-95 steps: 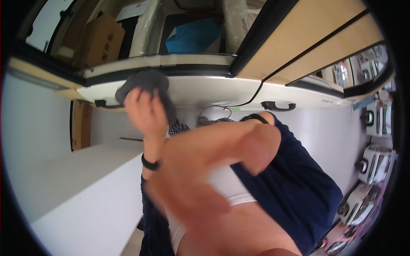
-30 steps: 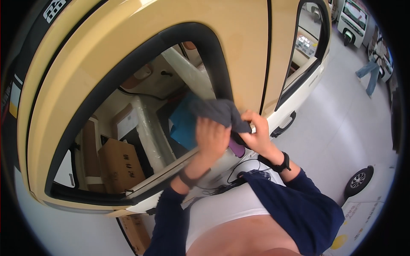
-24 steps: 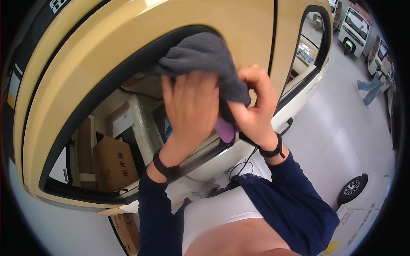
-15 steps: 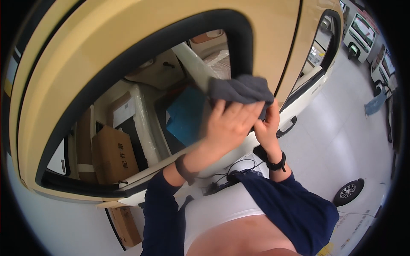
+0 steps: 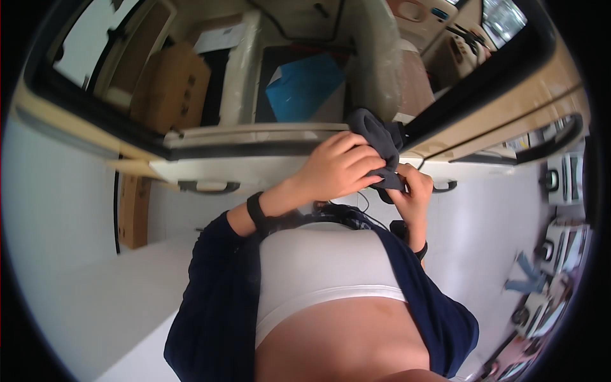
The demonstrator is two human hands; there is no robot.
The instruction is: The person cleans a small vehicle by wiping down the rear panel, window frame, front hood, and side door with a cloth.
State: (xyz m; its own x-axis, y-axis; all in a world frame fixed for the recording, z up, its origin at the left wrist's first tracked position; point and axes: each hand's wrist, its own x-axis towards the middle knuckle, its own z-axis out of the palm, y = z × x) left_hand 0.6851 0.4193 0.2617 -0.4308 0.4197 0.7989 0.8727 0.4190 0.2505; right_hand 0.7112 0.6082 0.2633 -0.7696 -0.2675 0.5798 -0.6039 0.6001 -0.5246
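Note:
A dark grey cloth (image 5: 375, 132) is bunched up in front of the lower edge of a vehicle's side window. My left hand (image 5: 337, 167) lies over its near side, with the fingers curled onto the fabric. My right hand (image 5: 412, 191) pinches the cloth's lower right end between thumb and fingers. Both wrists carry dark bands. Just beyond the hands runs the black-trimmed window frame (image 5: 254, 149) of the cream-yellow vehicle. Whether the cloth touches the frame I cannot tell.
Inside the vehicle are a cardboard box (image 5: 172, 89), a blue sheet (image 5: 302, 89) and plastic-wrapped seats. A dark door handle (image 5: 209, 186) juts out at left. Another long carton (image 5: 135, 210) stands on the floor. At right are parked vehicles (image 5: 563, 251) and a person (image 5: 528, 277).
My view has swung round, so the window's lower edge now runs nearly level across the picture. The cloth hangs lower and more bunched, still in both hands.

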